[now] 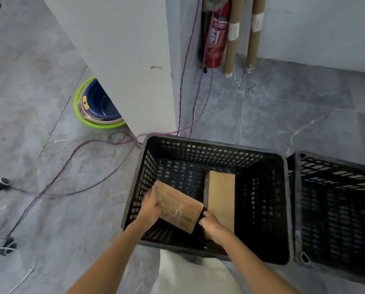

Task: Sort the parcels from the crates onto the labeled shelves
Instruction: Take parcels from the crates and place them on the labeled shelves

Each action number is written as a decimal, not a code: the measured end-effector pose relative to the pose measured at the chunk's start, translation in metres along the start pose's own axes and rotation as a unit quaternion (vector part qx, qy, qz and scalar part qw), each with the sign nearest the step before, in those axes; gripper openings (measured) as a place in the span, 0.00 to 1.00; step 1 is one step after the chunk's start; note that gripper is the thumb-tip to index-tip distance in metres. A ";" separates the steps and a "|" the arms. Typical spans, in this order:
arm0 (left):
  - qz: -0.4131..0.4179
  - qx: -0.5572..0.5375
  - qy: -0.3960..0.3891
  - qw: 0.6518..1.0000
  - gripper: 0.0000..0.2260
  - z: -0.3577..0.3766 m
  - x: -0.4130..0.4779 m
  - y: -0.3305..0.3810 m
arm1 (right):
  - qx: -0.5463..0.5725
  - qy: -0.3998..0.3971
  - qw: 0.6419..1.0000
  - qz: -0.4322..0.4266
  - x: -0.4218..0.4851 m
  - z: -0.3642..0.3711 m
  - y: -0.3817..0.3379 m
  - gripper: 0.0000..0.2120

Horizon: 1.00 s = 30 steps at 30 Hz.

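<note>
Your left hand (pixel 150 206) has its fingers curled round the left edge of a flat brown parcel (pixel 177 205), thumb on the top face, and your right hand (pixel 209 222) grips the parcel's near right corner. Between them the parcel sits tilted in the mouth of the black crate (pixel 209 145); the dark print on its face is too blurred to read. A second parcel (pixel 220 198) lies deeper in the same crate, just beside your right hand. A second crate (pixel 336 166) stands just to the right of the first, both on the grey tiled floor (pixel 39 209). Beyond them are a white pillar (pixel 135 60), stacked buckets (pixel 92 102), loose cables (pixel 71 153), a fire extinguisher (pixel 216 39) and two cardboard tubes (pixel 233 39) in the corner.
</note>
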State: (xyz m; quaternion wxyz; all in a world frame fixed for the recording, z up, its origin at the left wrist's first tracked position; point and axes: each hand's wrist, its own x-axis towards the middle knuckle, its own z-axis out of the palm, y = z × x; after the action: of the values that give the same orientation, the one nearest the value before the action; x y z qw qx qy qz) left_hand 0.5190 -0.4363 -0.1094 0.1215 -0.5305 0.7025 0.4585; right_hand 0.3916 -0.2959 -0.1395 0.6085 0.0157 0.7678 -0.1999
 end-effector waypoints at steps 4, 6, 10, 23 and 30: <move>-0.045 0.061 0.030 0.997 0.33 0.032 0.031 -0.025 | 0.105 -0.053 0.992 0.052 0.046 0.011 -0.001 0.23; -0.078 0.071 0.072 0.992 0.34 0.035 0.037 -0.022 | 0.128 -0.071 0.987 0.062 0.047 0.010 -0.003 0.23; -0.133 0.066 0.033 0.988 0.23 0.022 0.028 -0.004 | 0.124 -0.077 0.986 0.086 0.022 -0.003 0.002 0.24; -0.050 -0.303 -0.006 0.952 0.10 -0.137 -0.193 0.199 | 0.315 0.027 0.948 -0.030 -0.302 -0.162 -0.080 0.19; 0.034 -0.332 -0.043 0.942 0.12 -0.239 -0.346 0.377 | 0.322 0.144 0.921 -0.163 -0.538 -0.267 -0.126 0.25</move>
State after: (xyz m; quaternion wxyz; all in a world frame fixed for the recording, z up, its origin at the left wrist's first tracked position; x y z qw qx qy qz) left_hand 0.4127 -0.3953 0.4438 -0.0475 -0.4967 0.5217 0.6920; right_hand 0.2494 -0.2073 0.4506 0.4125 0.1138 0.7334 -0.5283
